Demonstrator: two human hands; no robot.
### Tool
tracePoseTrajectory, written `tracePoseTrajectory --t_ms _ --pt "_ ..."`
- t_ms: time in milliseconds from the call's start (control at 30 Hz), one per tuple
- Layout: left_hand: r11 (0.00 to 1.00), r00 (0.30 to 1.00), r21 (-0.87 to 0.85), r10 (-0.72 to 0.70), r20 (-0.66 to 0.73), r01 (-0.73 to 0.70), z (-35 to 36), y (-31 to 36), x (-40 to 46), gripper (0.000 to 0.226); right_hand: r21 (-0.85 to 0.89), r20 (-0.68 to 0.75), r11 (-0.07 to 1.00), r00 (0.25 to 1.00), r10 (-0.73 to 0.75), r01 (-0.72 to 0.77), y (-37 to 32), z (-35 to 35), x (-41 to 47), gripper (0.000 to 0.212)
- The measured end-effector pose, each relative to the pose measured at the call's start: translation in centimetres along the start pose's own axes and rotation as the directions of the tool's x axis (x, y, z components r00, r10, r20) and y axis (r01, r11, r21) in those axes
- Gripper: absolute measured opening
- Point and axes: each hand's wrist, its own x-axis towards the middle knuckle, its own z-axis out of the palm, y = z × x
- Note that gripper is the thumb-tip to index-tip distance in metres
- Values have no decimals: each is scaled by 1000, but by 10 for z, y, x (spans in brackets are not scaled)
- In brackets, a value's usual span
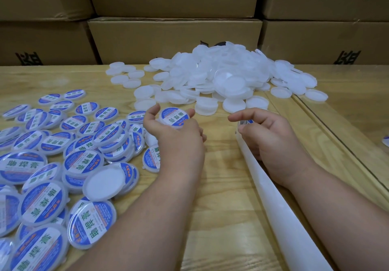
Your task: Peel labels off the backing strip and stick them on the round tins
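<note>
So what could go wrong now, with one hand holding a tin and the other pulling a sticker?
1. The left hand grips the labelled tin only at its rim, so it might slip onto the table.
2. The label pinched by the right hand is barely off the backing strip; it could fold or tear.
3. A forearm could nudge the labelled tins.
</note>
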Motion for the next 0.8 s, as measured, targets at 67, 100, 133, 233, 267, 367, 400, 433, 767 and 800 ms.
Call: tracePoseTrajectory --t_ms 67,100,133,233,267,367,400,433,767,800 --pt "999 999 -51 5 -35 -7 1 3 0 66 2 3 1000 1000 1 -1 -1 0 0 28" --pt "997 999 -76 9 -42 -12 2 4 0 68 0 2 1000 1000 0 0 -1 0 0 25" --pt "995 999 -95 11 -46 -16 2 6 -1 70 -2 1 1000 1000 -5 5 -1 0 0 20" --pt "993 999 -120 12 -53 -18 1 10 -4 79 -8 -11 1000 1000 -10 10 1 -1 0 25" --pt "992 998 -123 9 -55 -15 1 10 -5 81 -10 -12 1000 1000 -14 14 1 -1 0 26" --pt "989 998 -146 -1 -69 -9 -1 12 -4 84 -4 -15 1000 1000 -13 13 1 -1 0 26" --pt "988 997 -152 -2 -77 -9 -1 12 -4 85 0 -18 1000 1000 -14 14 2 -1 0 26" --pt "987 997 -158 -2 -82 -11 -2 12 -3 85 7 -21 1000 1000 -16 16 2 -1 0 25" --pt "869 936 397 182 301 -296 3 -8 -14 48 -83 -175 950 934 -310 300 5 -1 -2 25" --pt "799 900 473 184 396 -371 3 -9 -18 48 -121 -193 935 916 -352 334 6 -1 -2 31"
